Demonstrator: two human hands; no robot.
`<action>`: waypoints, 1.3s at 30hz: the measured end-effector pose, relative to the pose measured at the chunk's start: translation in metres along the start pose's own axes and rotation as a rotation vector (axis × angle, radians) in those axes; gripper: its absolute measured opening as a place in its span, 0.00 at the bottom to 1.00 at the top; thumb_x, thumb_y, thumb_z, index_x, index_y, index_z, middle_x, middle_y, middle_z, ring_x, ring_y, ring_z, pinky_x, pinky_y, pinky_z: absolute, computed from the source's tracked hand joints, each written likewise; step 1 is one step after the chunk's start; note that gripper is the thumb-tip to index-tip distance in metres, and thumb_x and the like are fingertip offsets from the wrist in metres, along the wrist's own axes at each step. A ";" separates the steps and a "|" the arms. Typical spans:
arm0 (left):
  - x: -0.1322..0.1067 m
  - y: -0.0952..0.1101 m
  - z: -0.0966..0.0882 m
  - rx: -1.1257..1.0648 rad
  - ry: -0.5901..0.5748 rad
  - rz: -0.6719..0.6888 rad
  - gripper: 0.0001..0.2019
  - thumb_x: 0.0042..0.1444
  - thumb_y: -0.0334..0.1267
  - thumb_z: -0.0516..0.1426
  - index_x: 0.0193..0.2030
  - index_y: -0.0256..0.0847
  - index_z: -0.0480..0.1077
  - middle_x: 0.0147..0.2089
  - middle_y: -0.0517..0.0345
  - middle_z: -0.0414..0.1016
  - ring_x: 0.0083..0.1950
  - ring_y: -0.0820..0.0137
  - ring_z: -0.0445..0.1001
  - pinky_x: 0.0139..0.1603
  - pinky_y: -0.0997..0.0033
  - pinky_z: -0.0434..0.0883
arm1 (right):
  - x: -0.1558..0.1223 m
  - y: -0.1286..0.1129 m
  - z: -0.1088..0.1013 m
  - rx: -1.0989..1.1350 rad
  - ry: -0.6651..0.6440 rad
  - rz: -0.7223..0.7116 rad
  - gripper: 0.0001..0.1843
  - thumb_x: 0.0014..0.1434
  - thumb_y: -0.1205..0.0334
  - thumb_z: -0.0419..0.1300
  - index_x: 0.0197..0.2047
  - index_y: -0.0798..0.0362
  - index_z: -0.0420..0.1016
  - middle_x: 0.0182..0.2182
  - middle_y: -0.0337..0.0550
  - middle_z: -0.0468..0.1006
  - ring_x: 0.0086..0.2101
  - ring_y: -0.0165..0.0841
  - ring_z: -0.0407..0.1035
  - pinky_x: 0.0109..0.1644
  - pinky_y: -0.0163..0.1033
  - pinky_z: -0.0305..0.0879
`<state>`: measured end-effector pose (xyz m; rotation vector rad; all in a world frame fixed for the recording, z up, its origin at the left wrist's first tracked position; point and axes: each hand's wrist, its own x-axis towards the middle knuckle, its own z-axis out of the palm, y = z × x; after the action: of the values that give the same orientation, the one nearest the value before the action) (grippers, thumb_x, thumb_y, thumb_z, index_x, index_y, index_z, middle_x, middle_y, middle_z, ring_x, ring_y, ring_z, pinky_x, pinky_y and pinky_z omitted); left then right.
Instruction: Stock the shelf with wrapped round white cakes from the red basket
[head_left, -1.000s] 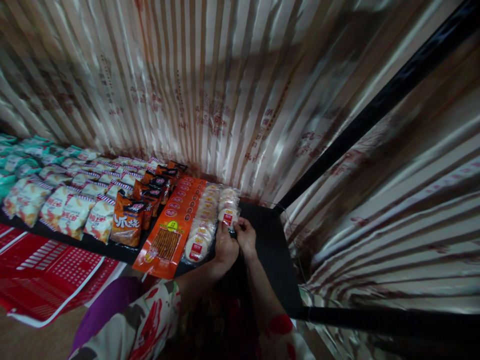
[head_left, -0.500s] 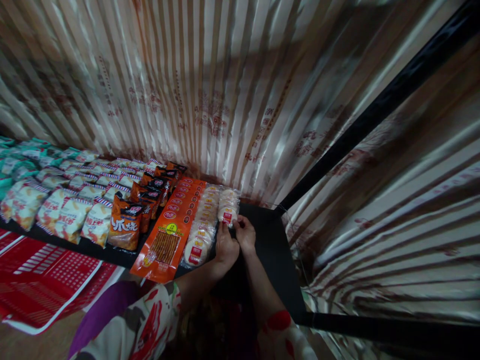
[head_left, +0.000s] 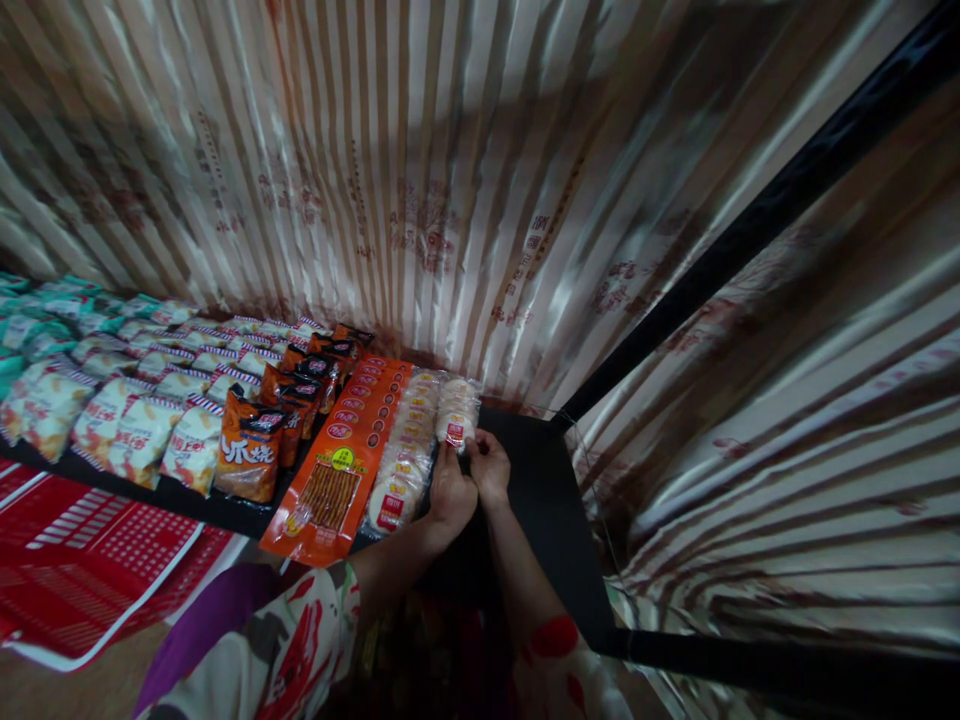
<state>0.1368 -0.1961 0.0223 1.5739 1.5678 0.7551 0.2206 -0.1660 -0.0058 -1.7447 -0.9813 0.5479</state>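
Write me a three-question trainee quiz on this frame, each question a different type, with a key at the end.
1. Multiple choice: what are the left hand and the right hand at?
a) a teal bag
b) the near end of the right row of round white snacks
c) the slanted black pole

2. True or false: the flat orange packet lies to the left of both rows of round white snacks.

3. Fill in: the basket at the picture's lower left is mostly ____ in colour.

Key: 1 b; 2 true; 3 red.
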 end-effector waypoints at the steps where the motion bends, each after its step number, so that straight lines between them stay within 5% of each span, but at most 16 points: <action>1: -0.001 0.000 0.000 -0.002 0.006 0.002 0.32 0.45 0.20 0.49 0.61 0.24 0.56 0.66 0.38 0.54 0.67 0.61 0.53 0.67 0.65 0.51 | 0.000 0.000 0.000 0.011 -0.008 -0.002 0.14 0.46 0.54 0.56 0.35 0.50 0.74 0.30 0.38 0.76 0.30 0.32 0.68 0.38 0.36 0.63; 12: -0.001 -0.002 0.002 -0.040 0.066 0.026 0.30 0.46 0.23 0.50 0.60 0.27 0.59 0.64 0.41 0.58 0.66 0.61 0.56 0.67 0.66 0.53 | -0.006 0.000 0.001 0.018 -0.004 -0.015 0.11 0.47 0.56 0.56 0.34 0.51 0.70 0.30 0.40 0.76 0.31 0.33 0.70 0.40 0.37 0.65; 22: -0.007 -0.005 0.007 -0.084 0.099 0.056 0.29 0.48 0.25 0.52 0.60 0.28 0.60 0.64 0.39 0.58 0.65 0.60 0.56 0.66 0.63 0.55 | -0.011 0.002 -0.001 0.006 0.090 -0.046 0.20 0.47 0.53 0.55 0.41 0.56 0.72 0.38 0.49 0.75 0.34 0.35 0.70 0.43 0.40 0.66; 39: -0.065 -0.005 -0.017 0.083 -0.059 0.046 0.20 0.56 0.28 0.47 0.55 0.27 0.64 0.54 0.41 0.69 0.57 0.61 0.66 0.60 0.66 0.61 | -0.068 0.004 -0.026 -0.051 -0.026 -0.048 0.18 0.49 0.51 0.51 0.35 0.53 0.74 0.36 0.47 0.79 0.35 0.35 0.72 0.43 0.40 0.66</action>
<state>0.1159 -0.2585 0.0340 1.6829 1.5423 0.6702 0.2026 -0.2370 -0.0059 -1.7583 -1.0610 0.5206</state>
